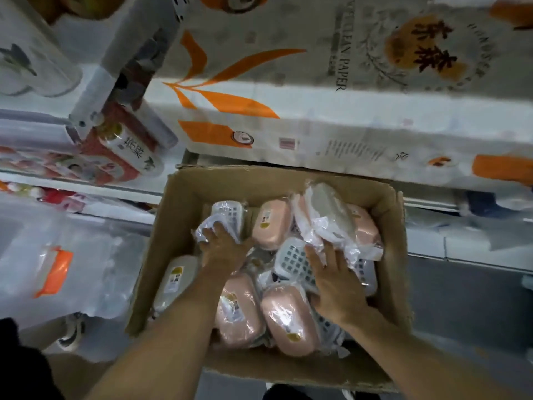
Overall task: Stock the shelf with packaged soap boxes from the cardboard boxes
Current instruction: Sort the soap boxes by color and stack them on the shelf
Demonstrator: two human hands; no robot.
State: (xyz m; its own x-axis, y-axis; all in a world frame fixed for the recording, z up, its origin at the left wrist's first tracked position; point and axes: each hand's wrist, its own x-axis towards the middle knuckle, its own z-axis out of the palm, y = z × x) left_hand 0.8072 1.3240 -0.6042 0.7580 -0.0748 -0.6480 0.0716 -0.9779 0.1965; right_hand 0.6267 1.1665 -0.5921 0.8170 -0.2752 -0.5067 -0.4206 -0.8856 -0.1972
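An open cardboard box (pixel 184 215) sits below me, filled with several plastic-wrapped soap boxes in pink, white and grey. My left hand (pixel 222 246) reaches into the box's left side and its fingers curl into the wrapper of a white soap box (pixel 227 213). My right hand (pixel 331 278) lies flat with spread fingers on a white gridded soap box (pixel 291 258), its fingertips touching the crumpled wrapper of a grey soap box (pixel 331 212). Pink soap boxes (pixel 288 316) lie near the front of the box, between my forearms.
Large packs of toilet paper (pixel 317 82) with orange leaf print fill the shelves beyond the box. Red tissue packs (pixel 121 148) sit at the left. A clear plastic-wrapped item with an orange handle (pixel 54 269) lies on the left. Grey floor (pixel 467 307) shows at the right.
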